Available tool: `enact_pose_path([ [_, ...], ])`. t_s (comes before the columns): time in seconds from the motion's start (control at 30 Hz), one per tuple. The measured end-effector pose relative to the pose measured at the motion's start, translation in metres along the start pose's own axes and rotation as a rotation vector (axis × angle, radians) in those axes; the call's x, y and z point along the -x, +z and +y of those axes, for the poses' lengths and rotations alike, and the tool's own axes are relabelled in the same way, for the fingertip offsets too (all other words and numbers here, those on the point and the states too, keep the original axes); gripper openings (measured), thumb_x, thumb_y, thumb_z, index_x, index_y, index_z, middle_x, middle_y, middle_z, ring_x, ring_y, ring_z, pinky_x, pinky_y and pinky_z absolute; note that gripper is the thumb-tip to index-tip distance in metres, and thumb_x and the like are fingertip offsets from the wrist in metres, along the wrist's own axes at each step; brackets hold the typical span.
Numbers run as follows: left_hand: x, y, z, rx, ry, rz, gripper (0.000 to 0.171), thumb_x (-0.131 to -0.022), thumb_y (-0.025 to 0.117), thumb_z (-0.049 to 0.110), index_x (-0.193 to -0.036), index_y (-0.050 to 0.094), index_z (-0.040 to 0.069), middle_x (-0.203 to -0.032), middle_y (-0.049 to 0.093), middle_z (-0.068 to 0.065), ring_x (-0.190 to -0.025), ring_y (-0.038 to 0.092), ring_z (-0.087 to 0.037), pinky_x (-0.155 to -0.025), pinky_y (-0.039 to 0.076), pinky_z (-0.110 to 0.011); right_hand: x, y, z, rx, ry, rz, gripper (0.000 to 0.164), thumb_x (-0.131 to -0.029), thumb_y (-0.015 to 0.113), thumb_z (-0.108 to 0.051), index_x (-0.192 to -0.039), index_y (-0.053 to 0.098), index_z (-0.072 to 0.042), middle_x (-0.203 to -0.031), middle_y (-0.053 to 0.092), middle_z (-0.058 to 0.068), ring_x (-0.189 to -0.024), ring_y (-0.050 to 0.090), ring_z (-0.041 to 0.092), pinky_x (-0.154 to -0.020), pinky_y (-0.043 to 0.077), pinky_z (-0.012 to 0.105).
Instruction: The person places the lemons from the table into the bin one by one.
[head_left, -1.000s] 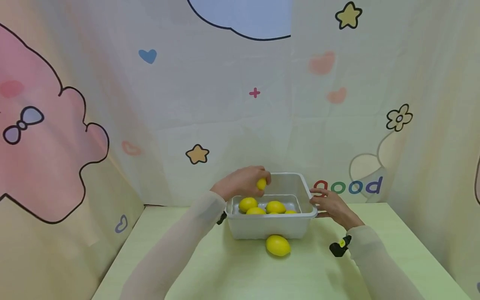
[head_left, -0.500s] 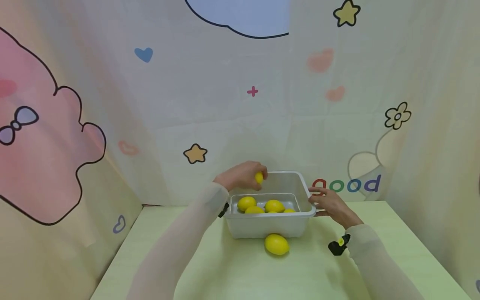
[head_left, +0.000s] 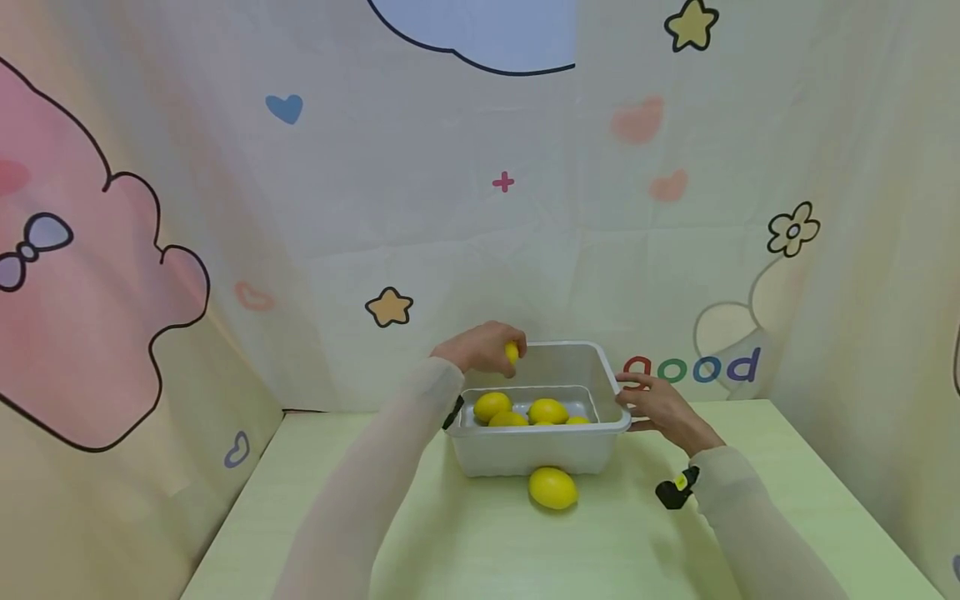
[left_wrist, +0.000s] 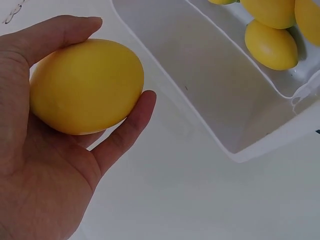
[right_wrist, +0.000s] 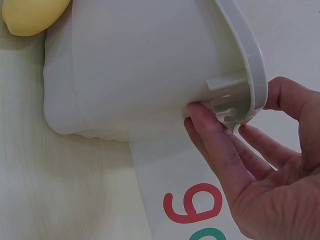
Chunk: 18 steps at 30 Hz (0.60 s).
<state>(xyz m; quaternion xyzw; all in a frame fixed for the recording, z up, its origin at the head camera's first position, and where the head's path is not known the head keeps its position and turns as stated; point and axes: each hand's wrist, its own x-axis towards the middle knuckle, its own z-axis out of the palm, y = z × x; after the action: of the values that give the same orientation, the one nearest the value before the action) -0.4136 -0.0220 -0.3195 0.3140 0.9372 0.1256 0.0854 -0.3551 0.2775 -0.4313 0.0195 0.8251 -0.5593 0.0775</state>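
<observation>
My left hand [head_left: 480, 346] holds a lemon [left_wrist: 87, 87] above the back left of a white plastic bin [head_left: 536, 452]. In the left wrist view its thumb and fingers lie round the lemon, with the bin wall off to the right. Several more lemons [head_left: 547, 412] lie inside the bin, partly hidden by its front wall. At the bin's right end, my right hand [head_left: 663, 410] grips the rim [right_wrist: 252, 65]; in the right wrist view some fingers touch the outer wall below it. One loose lemon [head_left: 553, 488] rests on the table before the bin.
The bin stands on a pale green table [head_left: 480, 546], close to a printed curtain [head_left: 450, 208] behind it. More curtain hangs at both sides. Black wrist cameras [head_left: 677, 488] are strapped to both wrists.
My left hand, with the lemon in it, has moved slightly up and left over the bin. The right hand stays at the rim, and the head view has shifted a little.
</observation>
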Motion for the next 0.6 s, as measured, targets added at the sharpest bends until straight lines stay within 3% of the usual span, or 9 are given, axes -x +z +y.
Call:
enact_pose_path([
  [0.6,-0.019,0.009,-0.001,0.014,-0.033,0.013,0.037,-0.085,0.072,0.018,-0.12,0.063,0.022,-0.13,0.06,0.001,-0.107,0.052,-0.019,-0.093,0.051,-0.034,0.001,0.0,0.0,-0.002,0.0,0.013,0.059,-0.098,0.057,-0.021,-0.15,0.036,-0.005,-0.147,0.043,0.027,-0.122,0.057,0.044,-0.085,0.06,0.042],
])
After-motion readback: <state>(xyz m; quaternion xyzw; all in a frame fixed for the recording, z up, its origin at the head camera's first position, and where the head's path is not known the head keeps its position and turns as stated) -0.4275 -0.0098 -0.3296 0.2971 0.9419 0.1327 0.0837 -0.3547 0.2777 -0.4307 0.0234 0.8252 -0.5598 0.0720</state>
